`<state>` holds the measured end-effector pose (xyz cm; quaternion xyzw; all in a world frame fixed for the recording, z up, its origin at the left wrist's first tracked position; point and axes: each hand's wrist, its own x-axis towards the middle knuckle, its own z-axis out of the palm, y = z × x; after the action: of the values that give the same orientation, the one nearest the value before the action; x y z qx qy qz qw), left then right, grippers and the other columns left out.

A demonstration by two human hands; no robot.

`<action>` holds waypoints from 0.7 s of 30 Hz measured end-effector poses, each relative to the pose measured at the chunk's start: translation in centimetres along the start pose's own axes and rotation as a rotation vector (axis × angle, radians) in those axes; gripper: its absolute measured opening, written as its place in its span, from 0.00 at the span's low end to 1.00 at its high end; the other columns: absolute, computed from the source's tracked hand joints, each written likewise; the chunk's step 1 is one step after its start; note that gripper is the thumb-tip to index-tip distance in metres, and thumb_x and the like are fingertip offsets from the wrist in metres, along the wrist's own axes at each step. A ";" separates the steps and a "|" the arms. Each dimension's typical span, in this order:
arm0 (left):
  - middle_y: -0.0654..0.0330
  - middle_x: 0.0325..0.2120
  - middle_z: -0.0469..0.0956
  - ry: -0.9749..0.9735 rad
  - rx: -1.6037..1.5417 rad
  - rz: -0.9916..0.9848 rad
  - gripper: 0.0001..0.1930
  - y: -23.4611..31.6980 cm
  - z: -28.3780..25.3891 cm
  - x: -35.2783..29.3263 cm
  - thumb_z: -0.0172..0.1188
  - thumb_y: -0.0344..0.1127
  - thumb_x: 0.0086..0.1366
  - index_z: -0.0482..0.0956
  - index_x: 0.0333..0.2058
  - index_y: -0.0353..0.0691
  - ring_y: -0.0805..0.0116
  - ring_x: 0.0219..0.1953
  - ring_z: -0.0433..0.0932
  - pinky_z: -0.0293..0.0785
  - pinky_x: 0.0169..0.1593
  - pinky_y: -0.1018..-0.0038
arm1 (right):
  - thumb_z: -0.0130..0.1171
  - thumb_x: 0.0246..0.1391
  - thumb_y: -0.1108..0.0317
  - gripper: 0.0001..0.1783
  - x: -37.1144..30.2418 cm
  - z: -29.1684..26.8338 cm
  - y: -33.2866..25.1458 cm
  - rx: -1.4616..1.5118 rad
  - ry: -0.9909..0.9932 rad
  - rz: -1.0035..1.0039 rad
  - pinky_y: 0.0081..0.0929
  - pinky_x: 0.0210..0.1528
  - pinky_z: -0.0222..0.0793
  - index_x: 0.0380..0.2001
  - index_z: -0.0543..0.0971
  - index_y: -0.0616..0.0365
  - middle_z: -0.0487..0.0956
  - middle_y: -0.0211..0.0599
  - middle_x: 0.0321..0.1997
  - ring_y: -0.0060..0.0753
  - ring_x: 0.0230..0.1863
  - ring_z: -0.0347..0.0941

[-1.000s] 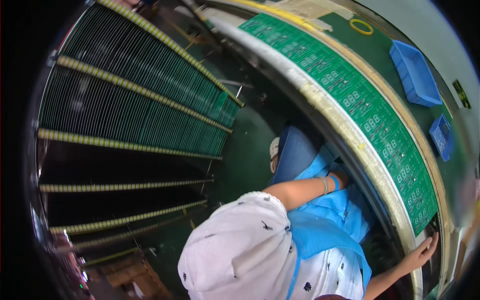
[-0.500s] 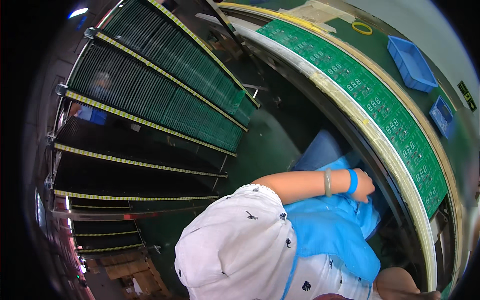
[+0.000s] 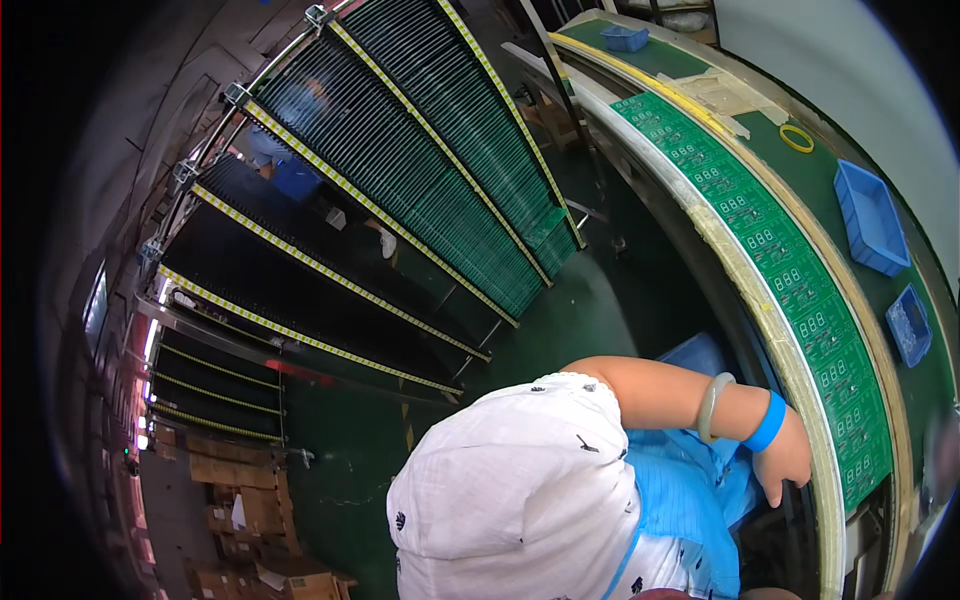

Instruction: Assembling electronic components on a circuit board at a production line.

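Note:
My left hand hangs beside the near edge of a curved-looking work line, its fingers pointing down and loosely apart. Nothing shows in it, though the palm side is hidden. On the wrist are a blue band and a pale bangle. Closest to the hand is the line's white and yellowish rail. Just past that rail lies a long row of green circuit boards with three-digit displays. My right hand is out of view.
Tall racks filled with green boards stand at the left. Beyond the board row sit a blue bin, a smaller blue bin and a yellow tape roll. Cardboard boxes are at lower left. A person appears behind the racks.
The view has turned, so racks and boards sit farther right in it. My left hand has moved from over the blue garment towards the rail, and its fingers have loosened.

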<state>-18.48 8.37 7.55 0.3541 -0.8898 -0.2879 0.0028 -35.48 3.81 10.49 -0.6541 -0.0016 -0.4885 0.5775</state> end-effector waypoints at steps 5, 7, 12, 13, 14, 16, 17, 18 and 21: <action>0.41 0.39 0.82 0.033 -0.043 0.140 0.25 -0.2 -3.0 1.9 0.63 0.54 0.63 0.81 0.44 0.34 0.40 0.45 0.80 0.76 0.49 0.51 | 0.52 0.66 0.71 0.13 0.9 -1.9 -0.7 0.041 -0.026 0.022 0.31 0.64 0.64 0.51 0.78 0.61 0.77 0.41 0.52 0.33 0.57 0.73; 0.42 0.40 0.81 0.052 -0.063 0.102 0.25 -0.4 -4.7 1.7 0.64 0.52 0.62 0.80 0.46 0.35 0.40 0.45 0.80 0.76 0.49 0.52 | 0.52 0.66 0.71 0.13 0.3 -3.4 -1.8 0.020 0.006 0.047 0.31 0.64 0.64 0.50 0.78 0.61 0.77 0.40 0.51 0.33 0.56 0.73; 0.46 0.42 0.81 0.143 -0.145 0.123 0.25 -3.2 -8.4 0.6 0.65 0.47 0.63 0.78 0.53 0.37 0.43 0.47 0.79 0.76 0.51 0.55 | 0.53 0.65 0.72 0.12 -0.8 -5.6 -3.9 -0.058 0.154 0.102 0.32 0.63 0.65 0.49 0.79 0.60 0.77 0.38 0.50 0.32 0.55 0.73; 0.46 0.42 0.82 0.176 -0.177 0.109 0.24 -3.7 -9.7 0.4 0.65 0.47 0.63 0.78 0.53 0.38 0.44 0.47 0.80 0.76 0.51 0.56 | 0.53 0.65 0.73 0.12 -0.8 -5.8 -4.2 -0.072 0.193 0.111 0.32 0.63 0.65 0.48 0.79 0.60 0.78 0.38 0.50 0.32 0.55 0.73; 0.47 0.43 0.82 0.210 -0.210 0.089 0.23 -4.4 -11.2 0.1 0.65 0.46 0.64 0.78 0.52 0.38 0.46 0.47 0.80 0.76 0.51 0.56 | 0.53 0.64 0.73 0.12 -0.7 -6.0 -4.5 -0.083 0.228 0.120 0.32 0.63 0.65 0.48 0.79 0.60 0.78 0.38 0.49 0.32 0.55 0.73; 0.48 0.41 0.83 0.328 -0.170 0.074 0.20 -6.9 -13.7 0.6 0.64 0.44 0.65 0.80 0.50 0.37 0.50 0.44 0.82 0.78 0.47 0.60 | 0.53 0.64 0.73 0.11 0.2 -6.8 -5.1 -0.116 0.279 0.137 0.32 0.63 0.65 0.47 0.80 0.59 0.78 0.37 0.49 0.32 0.54 0.73; 0.49 0.40 0.83 0.412 -0.132 0.013 0.19 -8.5 -14.7 0.7 0.64 0.42 0.65 0.80 0.48 0.36 0.52 0.42 0.83 0.78 0.46 0.62 | 0.53 0.64 0.73 0.11 0.8 -7.4 -5.2 -0.128 0.296 0.144 0.32 0.62 0.65 0.47 0.80 0.59 0.78 0.37 0.48 0.31 0.54 0.73; 0.50 0.39 0.84 0.516 -0.099 -0.056 0.16 -9.5 -15.9 1.1 0.64 0.39 0.66 0.81 0.47 0.35 0.55 0.41 0.83 0.79 0.44 0.64 | 0.53 0.64 0.74 0.11 1.3 -7.9 -5.4 -0.148 0.321 0.156 0.32 0.62 0.66 0.47 0.80 0.59 0.78 0.36 0.48 0.31 0.54 0.73; 0.53 0.36 0.84 0.783 -0.111 -0.149 0.10 -12.6 -18.2 3.3 0.63 0.34 0.66 0.84 0.42 0.36 0.62 0.37 0.83 0.78 0.41 0.70 | 0.53 0.63 0.74 0.11 2.7 -8.0 -7.6 -0.216 0.395 0.188 0.32 0.62 0.66 0.46 0.80 0.59 0.78 0.35 0.47 0.31 0.53 0.73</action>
<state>-9.20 -10.39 15.60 0.4998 -0.7764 -0.1784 0.3399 -43.46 -1.25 16.80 -0.6011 0.2243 -0.5484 0.5363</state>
